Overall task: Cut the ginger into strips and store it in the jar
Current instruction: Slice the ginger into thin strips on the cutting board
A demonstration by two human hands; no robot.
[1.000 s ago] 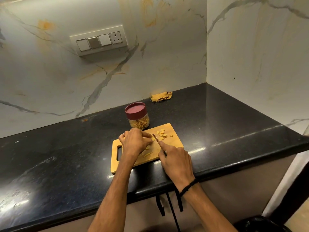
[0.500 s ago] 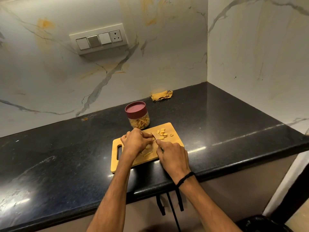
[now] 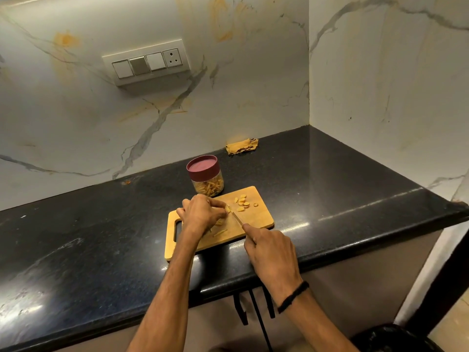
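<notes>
Currently we work from the head view, the only view supplied.

We see the left hand [image 3: 203, 212] with its fingers curled down over a ginger piece [image 3: 228, 209] on the cutting board [image 3: 258, 217]; most of that piece is hidden under the knuckles. The right hand [image 3: 271, 252] is wrapped round the handle of a knife [image 3: 237, 217], index finger laid along the spine. The blade points away from the body, and its tip lies just beside the left fingertips.

Uncut ginger slices [image 3: 242, 203] lie in a loose group at the far right of the board. A few finished strips [image 3: 219, 232] lie near the left wrist. The jar [image 3: 209, 186] stands on the worktop [image 3: 330, 186], touching or just behind the far edge of the board. Its lid [image 3: 203, 167] is on, and it already holds strips. A folded cloth [image 3: 242, 146] lies by the wall, well apart.

We judge the step in hand to be slicing, with storage pending.

Hazards from this position:

- Blade contact with the left fingertips. Cause: the small piece leaves little margin between edge and fingers.
- The piece rolling or slipping under the blade. Cause: a thin, uneven slice held by the fingertips only.
- Strips swept off the near edge. Cause: the left wrist moving across them.
- Spillage at transfer. Cause: the lid must come off first.
</notes>
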